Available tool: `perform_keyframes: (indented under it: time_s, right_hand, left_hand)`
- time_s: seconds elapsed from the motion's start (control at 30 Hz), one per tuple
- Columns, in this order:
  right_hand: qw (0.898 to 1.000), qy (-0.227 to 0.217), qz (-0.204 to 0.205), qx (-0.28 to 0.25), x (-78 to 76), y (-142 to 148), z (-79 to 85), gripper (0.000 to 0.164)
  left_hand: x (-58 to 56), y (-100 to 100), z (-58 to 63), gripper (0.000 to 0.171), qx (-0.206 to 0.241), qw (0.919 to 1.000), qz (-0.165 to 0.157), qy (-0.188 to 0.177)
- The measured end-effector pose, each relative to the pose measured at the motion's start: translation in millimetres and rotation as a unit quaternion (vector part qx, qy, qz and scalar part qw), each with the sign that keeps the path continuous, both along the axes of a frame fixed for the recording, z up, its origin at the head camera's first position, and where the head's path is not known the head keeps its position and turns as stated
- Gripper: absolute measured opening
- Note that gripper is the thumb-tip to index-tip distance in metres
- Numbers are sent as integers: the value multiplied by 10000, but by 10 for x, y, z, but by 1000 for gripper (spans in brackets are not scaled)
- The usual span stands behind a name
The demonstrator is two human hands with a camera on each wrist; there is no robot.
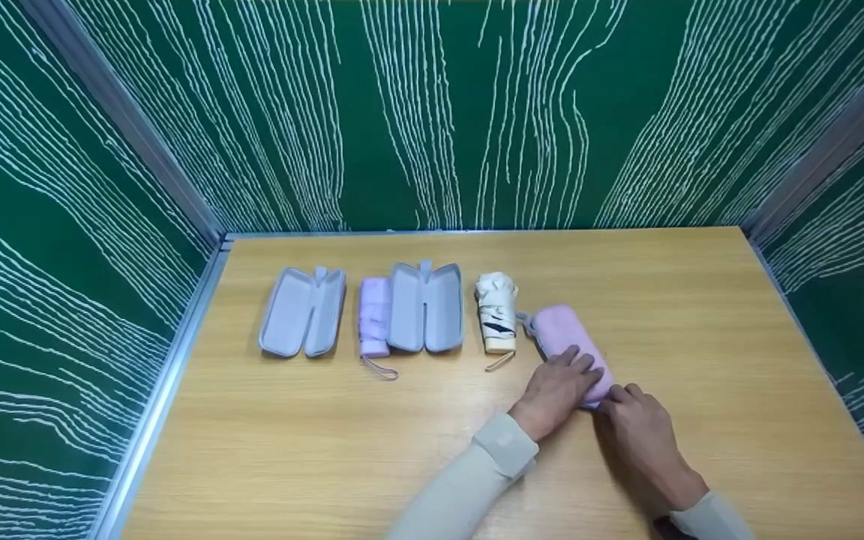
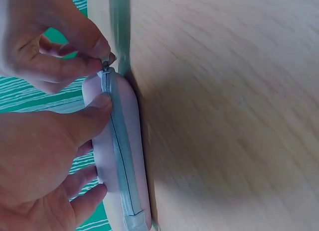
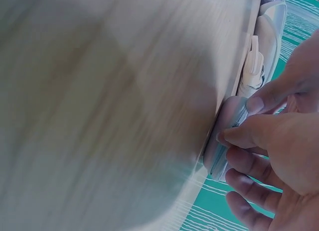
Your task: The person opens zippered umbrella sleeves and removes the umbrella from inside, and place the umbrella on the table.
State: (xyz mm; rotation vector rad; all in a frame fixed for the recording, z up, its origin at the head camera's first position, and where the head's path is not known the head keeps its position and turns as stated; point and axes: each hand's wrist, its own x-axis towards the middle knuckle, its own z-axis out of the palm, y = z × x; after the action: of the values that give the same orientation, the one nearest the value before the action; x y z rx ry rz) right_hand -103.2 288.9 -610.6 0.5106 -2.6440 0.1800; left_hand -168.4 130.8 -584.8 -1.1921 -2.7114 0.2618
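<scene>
A pink zippered case (image 1: 561,328) lies at a slant on the table, its grey zipper (image 2: 119,146) running along the side. My left hand (image 1: 561,391) grips it, fingers over the top and thumb against the zipper edge. At the case's near end, my right hand (image 1: 643,435) pinches the zipper pull (image 2: 105,65) between thumb and finger. Along the stretch seen in the left wrist view, the zipper's teeth are joined. Whatever the case contains is hidden. Just left of it lies a folded cream umbrella (image 1: 497,311) with a wrist loop.
Farther left, an opened grey-lined case (image 1: 426,307) sits against a folded purple umbrella (image 1: 374,315). Another opened case (image 1: 289,311) lies at the far left. Green walls with white lines (image 1: 402,112) border the wooden table (image 1: 312,450) at back and sides.
</scene>
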Motion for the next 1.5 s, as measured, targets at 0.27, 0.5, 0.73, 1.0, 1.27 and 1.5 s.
perform_keyframes:
  time_s: [0.27, 0.5, 0.73, 1.0, 1.27, 1.5]
  right_hand:
    - [10000, 33, -89, 2, 17, -14, -3, 12]
    - [9999, 10, -105, 10, 23, -13, 5, 10]
    - [9993, -245, -228, 171, 45, -22, 29, 8]
    - [9995, -109, -227, 215, 47, -24, 34, 10]
    - [9995, -37, -315, 2, 34, -24, 17, 9]
    - [9978, -321, -475, -341, 26, -24, 60, 8]
  left_hand:
    - [31, 31, -8, 46, -21, 10000, 64, -9]
    - [43, 74, -40, 45, -134, 9996, 211, 137]
    - [50, 128, -79, 43, -170, 9991, 347, 164]
    - [91, 163, -62, 43, -256, 9982, 514, 168]
    - [84, 198, -73, 45, -291, 9978, 579, 137]
    - [-1, 127, -42, 43, -159, 9994, 265, 134]
